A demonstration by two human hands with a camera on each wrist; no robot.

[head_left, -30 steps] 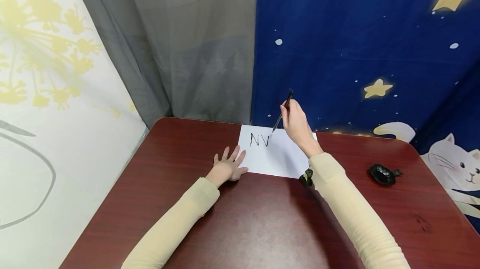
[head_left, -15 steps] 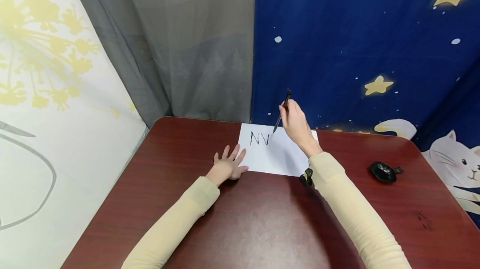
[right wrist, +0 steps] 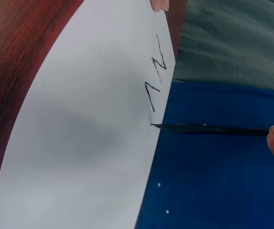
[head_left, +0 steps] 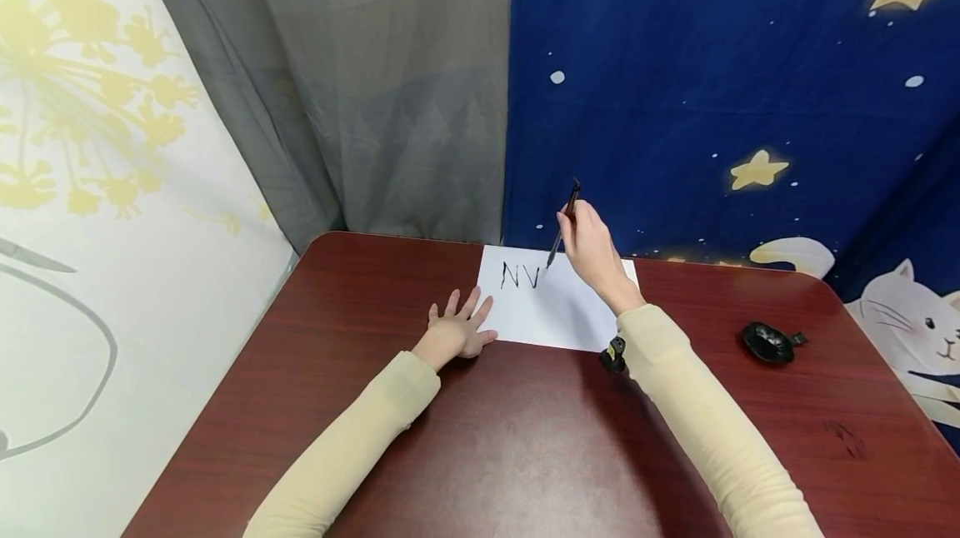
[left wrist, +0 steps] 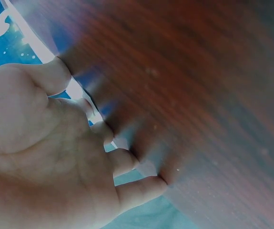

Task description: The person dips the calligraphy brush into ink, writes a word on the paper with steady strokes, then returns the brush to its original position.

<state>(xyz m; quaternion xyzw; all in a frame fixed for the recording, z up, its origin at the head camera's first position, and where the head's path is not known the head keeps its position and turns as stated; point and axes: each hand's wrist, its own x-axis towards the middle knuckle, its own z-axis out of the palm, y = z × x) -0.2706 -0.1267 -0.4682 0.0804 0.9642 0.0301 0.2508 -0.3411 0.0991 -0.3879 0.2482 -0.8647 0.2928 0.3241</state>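
Note:
A white sheet of paper [head_left: 551,317] lies at the far edge of the table, bearing black strokes [head_left: 520,276] that look like "NV" in the head view. My right hand [head_left: 592,248] pinches a dark, slim brush [head_left: 561,230], held steeply over the sheet. In the right wrist view the pointed tip of the brush [right wrist: 189,128] meets the paper [right wrist: 79,119] just beside the second letter. My left hand [head_left: 459,331] rests with spread fingers at the paper's left edge. The left wrist view shows its palm [left wrist: 55,138] and fingertips on the tabletop.
A small black dish [head_left: 768,343] with a short handle sits on the dark red table [head_left: 480,438] to the right. Dark smudges [head_left: 844,440] mark the wood nearer me. Grey [head_left: 420,105] and blue curtains [head_left: 637,105] hang right behind the far edge.
The brush has become slightly steeper, and its tip is a touch lower and to the right in the head view. The left hand stays in place on the paper's edge.

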